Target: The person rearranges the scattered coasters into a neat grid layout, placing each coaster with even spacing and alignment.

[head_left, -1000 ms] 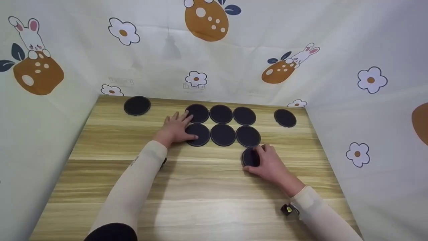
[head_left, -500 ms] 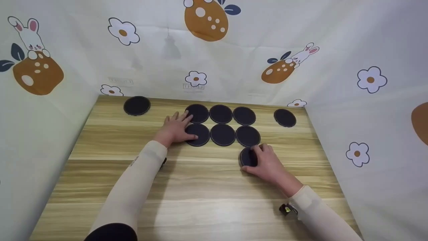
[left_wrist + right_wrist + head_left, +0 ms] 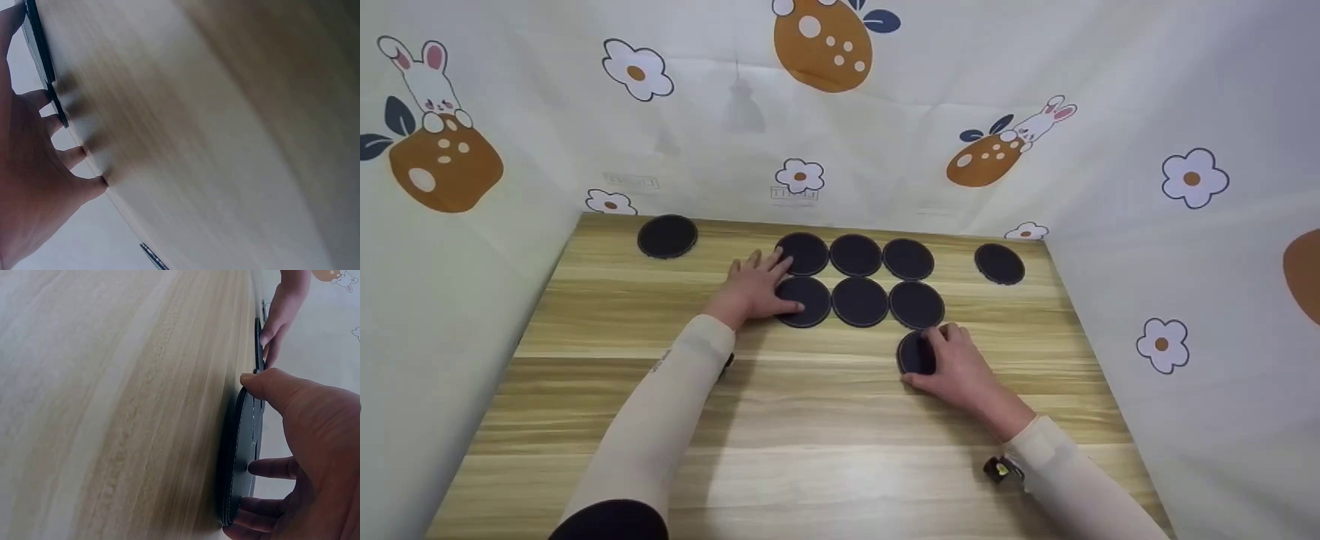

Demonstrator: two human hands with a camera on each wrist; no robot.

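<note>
In the head view my right hand point(image 3: 960, 371) grips a round black coaster point(image 3: 913, 354) by its edge, just in front of the right end of two touching rows of three. The right wrist view shows the thumb at one end of this coaster point(image 3: 243, 455), which has a stitched rim, and fingers at the other. My left hand point(image 3: 751, 289) lies spread at the rows' left end. Its thumb rests on the front left coaster point(image 3: 814, 319) and its fingertips touch the back left coaster point(image 3: 806, 251). In the left wrist view several fingertips of the left hand point(image 3: 39, 169) reach the tabletop.
One single coaster point(image 3: 667, 237) lies at the back left of the wooden table point(image 3: 810, 435), another lone coaster point(image 3: 1000, 264) at the back right. Printed cloth walls point(image 3: 697, 142) stand around the table's back and sides.
My right hand and its coaster have shifted slightly left, and the coaster's side edge shows less than before. The left hand and the rows have stayed in place.
</note>
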